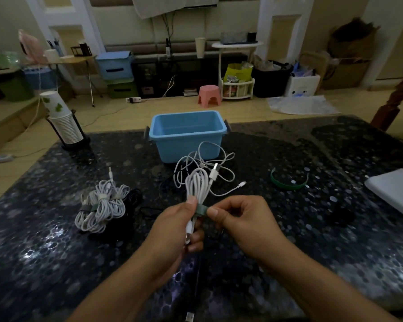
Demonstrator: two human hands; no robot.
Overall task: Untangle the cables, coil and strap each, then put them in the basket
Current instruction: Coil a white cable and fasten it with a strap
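Note:
My left hand (pixel 172 231) grips a coiled white cable (pixel 197 184) upright above the dark table, thumb pressed on the bundle. A green strap (pixel 201 209) wraps the coil's middle, and my right hand (pixel 240 219) pinches its free end. Behind the coil a loose white cable (pixel 219 163) lies tangled in front of the blue basket (pixel 187 135), which looks empty. To the left lie several strapped white coils (pixel 100 205) beside a black cable bundle (pixel 130 201). A loose black cable (pixel 165 184) trails near the tangle.
A spare green strap (pixel 289 182) lies curved on the table to the right. A grey flat object (pixel 396 194) sits at the right edge. A stack of paper cups in a holder (pixel 63 122) stands at the far left corner. A connector (pixel 190 317) hangs at the near edge.

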